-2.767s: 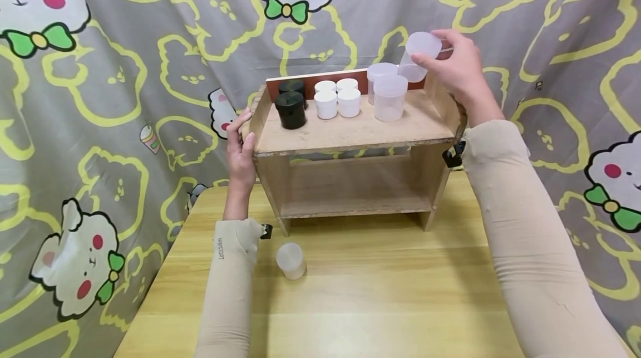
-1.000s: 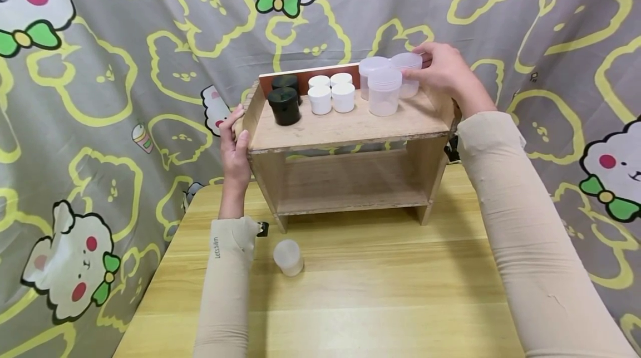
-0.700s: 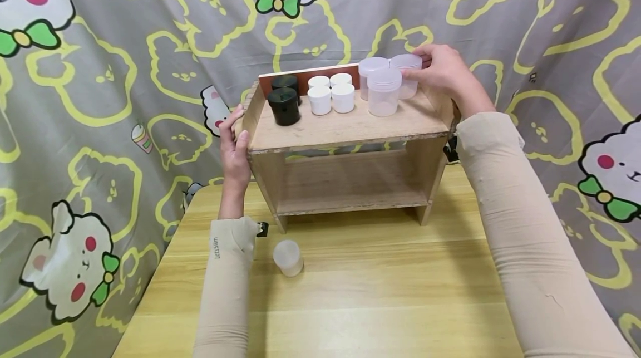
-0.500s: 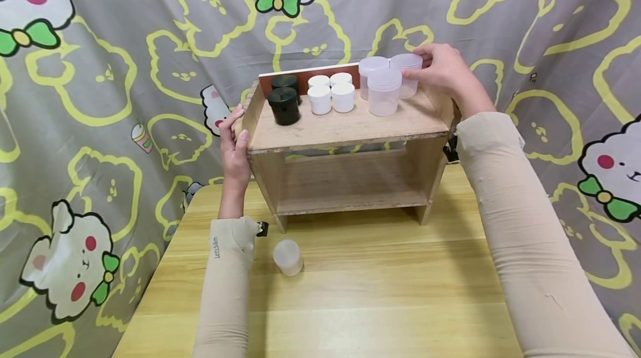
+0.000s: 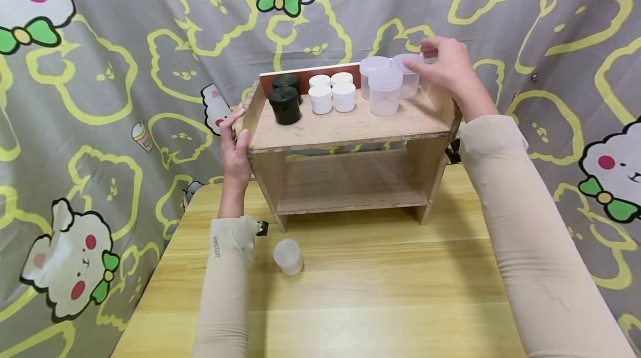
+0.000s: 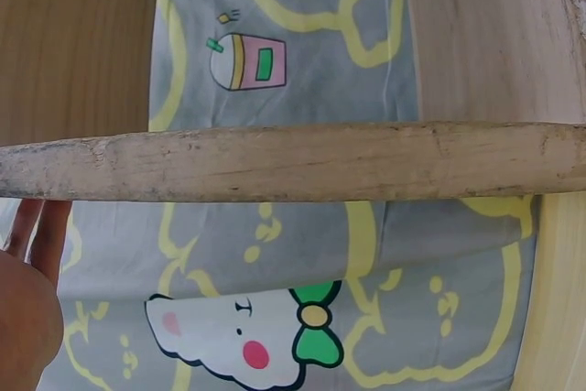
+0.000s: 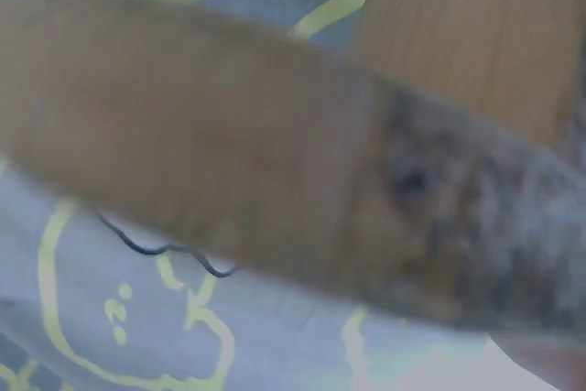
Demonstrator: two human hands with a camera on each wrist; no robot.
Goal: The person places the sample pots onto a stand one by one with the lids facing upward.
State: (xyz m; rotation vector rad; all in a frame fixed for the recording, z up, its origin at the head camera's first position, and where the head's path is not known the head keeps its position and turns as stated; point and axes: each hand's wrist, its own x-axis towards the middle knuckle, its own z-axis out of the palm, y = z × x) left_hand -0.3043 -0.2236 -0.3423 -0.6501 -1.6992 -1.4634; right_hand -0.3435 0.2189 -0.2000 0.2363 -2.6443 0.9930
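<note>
My left hand (image 5: 235,155) grips the left side panel of a small wooden shelf unit (image 5: 345,135); in the left wrist view its fingers (image 6: 49,235) reach up to the panel's edge. At the top board's back right corner stands a clear plastic jar (image 5: 409,89) with a lid. My right hand (image 5: 450,71) is right beside that jar, thumb and fingers spread apart, the thumb overlapping the lid in the head view. Two more clear jars, one in front (image 5: 384,101) and one behind (image 5: 370,88), stand close to its left. The right wrist view shows mostly the shelf's blurred side panel (image 7: 229,144).
Several small white jars (image 5: 320,103) stand mid-board, and two black jars (image 5: 284,110) at its left end. Another translucent jar (image 5: 289,258) stands on the wooden table (image 5: 360,285) near my left sleeve. A patterned grey curtain (image 5: 125,85) hangs close behind the shelf.
My right hand has lowered the tilted clear jar upright onto the board's back right corner. Since half a second ago its fingers have parted and let go. My left hand stays on the panel.
</note>
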